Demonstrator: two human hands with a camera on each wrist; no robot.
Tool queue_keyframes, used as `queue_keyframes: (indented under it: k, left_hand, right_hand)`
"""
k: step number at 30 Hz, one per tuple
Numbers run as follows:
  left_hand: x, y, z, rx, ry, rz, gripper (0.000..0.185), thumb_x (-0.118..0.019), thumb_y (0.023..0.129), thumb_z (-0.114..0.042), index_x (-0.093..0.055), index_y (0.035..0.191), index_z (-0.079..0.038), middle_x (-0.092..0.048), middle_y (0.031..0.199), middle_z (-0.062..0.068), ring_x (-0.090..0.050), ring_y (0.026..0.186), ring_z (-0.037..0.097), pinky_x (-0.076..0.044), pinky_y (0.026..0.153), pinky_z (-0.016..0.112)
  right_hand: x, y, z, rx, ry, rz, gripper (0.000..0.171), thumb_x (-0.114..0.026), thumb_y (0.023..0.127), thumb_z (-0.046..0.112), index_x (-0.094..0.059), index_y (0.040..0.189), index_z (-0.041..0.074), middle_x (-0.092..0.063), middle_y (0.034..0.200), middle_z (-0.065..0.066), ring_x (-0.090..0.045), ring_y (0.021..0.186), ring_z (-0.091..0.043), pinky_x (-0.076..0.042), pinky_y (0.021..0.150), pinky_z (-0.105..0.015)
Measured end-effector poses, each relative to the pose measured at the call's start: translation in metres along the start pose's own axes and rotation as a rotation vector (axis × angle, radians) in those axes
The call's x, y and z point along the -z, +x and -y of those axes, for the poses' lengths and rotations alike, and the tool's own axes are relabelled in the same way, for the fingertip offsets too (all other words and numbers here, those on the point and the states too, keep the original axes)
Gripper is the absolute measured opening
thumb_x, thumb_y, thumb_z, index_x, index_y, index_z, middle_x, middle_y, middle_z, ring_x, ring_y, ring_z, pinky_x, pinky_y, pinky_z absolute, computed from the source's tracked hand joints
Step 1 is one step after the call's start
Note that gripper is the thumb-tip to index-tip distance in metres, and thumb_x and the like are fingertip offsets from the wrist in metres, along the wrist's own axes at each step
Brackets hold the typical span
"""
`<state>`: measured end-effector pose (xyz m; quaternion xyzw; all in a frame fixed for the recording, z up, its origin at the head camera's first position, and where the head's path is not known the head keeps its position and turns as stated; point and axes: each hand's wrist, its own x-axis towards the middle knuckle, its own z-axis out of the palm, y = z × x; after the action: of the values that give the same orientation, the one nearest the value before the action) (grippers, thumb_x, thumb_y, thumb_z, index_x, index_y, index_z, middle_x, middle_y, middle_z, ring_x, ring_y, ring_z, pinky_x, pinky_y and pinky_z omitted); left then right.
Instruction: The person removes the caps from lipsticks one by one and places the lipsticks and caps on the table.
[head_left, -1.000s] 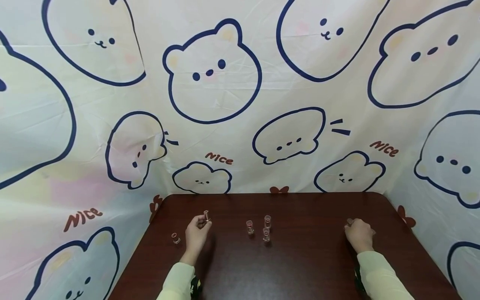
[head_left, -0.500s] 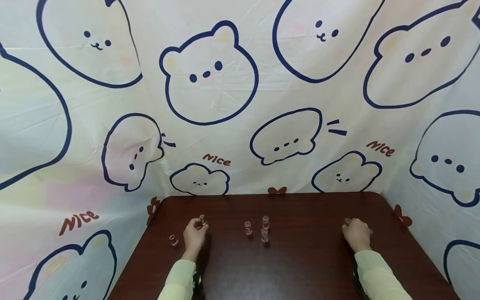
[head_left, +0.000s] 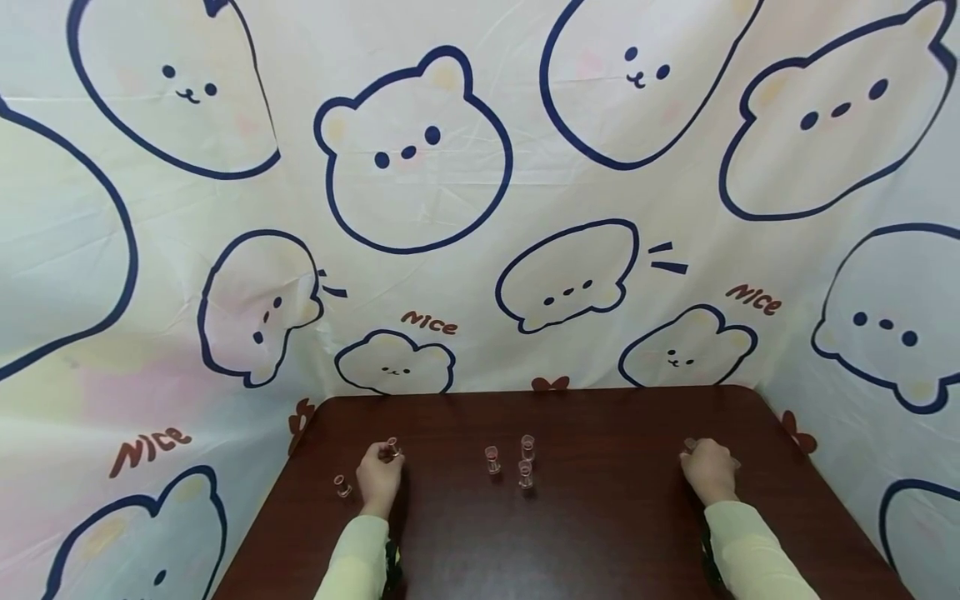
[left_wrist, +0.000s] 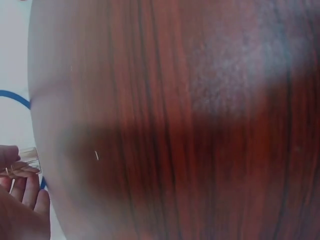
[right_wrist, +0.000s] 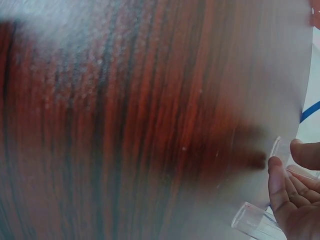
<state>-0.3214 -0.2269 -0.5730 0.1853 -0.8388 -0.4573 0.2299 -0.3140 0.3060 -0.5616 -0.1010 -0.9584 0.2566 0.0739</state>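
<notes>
My left hand (head_left: 386,457) pinches a small clear cup (head_left: 393,447) just above the dark wooden table (head_left: 600,533), on its left side. The left wrist view shows the fingers (left_wrist: 22,192) closed on that cup (left_wrist: 26,162) at the table's edge. Another small cup (head_left: 341,486) stands on the table left of this hand. Three small clear cups (head_left: 492,458) (head_left: 528,447) (head_left: 525,473) stand grouped mid-table. My right hand (head_left: 696,457) rests curled at the right. In the right wrist view its fingers (right_wrist: 280,192) hold clear cups (right_wrist: 279,149) (right_wrist: 254,220).
A cloth backdrop (head_left: 420,208) printed with bears hangs right behind the table and wraps both sides. Bare wood lies between the middle cups and the right hand, and along the near half of the table.
My left hand has come down and slightly left with its cup, closer to the table. The right hand has stayed about where it was.
</notes>
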Motion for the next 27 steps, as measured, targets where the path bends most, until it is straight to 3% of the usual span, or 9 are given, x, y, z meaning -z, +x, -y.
queue_keyframes:
  k: [6,10,13,19,27]
  left_hand:
    - [0.001,0.005,0.007,0.026,0.064,-0.010,0.021,-0.073,0.080,-0.003,-0.065,0.099,0.003,-0.070,0.092,0.021,-0.065,0.089,0.038,-0.047,0.081,0.050]
    - [0.003,0.006,0.010,0.027,0.078,-0.008,0.019,-0.073,0.081,-0.003,-0.065,0.098,0.003,-0.069,0.091,0.022,-0.063,0.088,0.039,-0.045,0.080,0.051]
    - [0.004,0.006,0.010,0.026,0.074,-0.011,0.018,-0.073,0.081,-0.002,-0.065,0.097,0.003,-0.068,0.091,0.022,-0.062,0.088,0.040,-0.045,0.080,0.051]
    - [0.006,0.005,0.011,0.034,0.067,-0.009,0.018,-0.073,0.082,0.000,-0.065,0.098,0.003,-0.068,0.093,0.023,-0.061,0.088,0.040,-0.045,0.079,0.052]
    - [0.005,0.006,0.015,0.040,0.065,-0.003,0.020,-0.073,0.082,0.001,-0.066,0.100,0.005,-0.068,0.095,0.025,-0.061,0.090,0.041,-0.045,0.081,0.052]
  right_hand:
    - [-0.001,-0.001,-0.001,-0.002,0.024,0.014,0.023,-0.058,0.092,0.005,-0.067,0.096,-0.016,-0.064,0.091,-0.033,-0.062,0.074,-0.045,-0.026,0.088,-0.077]
    - [0.000,-0.001,-0.002,-0.007,0.028,0.021,0.022,-0.058,0.092,0.005,-0.068,0.090,-0.014,-0.064,0.088,-0.031,-0.061,0.071,-0.042,-0.034,0.083,-0.072]
    - [0.001,-0.001,-0.001,-0.008,0.022,0.018,0.023,-0.058,0.092,0.006,-0.068,0.094,-0.015,-0.064,0.094,-0.033,-0.061,0.073,-0.043,-0.038,0.078,-0.066]
    - [0.003,-0.002,0.002,-0.014,0.022,0.025,0.025,-0.058,0.092,0.005,-0.066,0.100,-0.017,-0.063,0.101,-0.035,-0.061,0.080,-0.048,-0.035,0.083,-0.070]
    - [0.002,0.000,0.000,-0.039,0.054,0.046,0.024,-0.056,0.094,0.005,-0.068,0.094,-0.016,-0.063,0.092,-0.034,-0.060,0.068,-0.041,-0.032,0.086,-0.074]
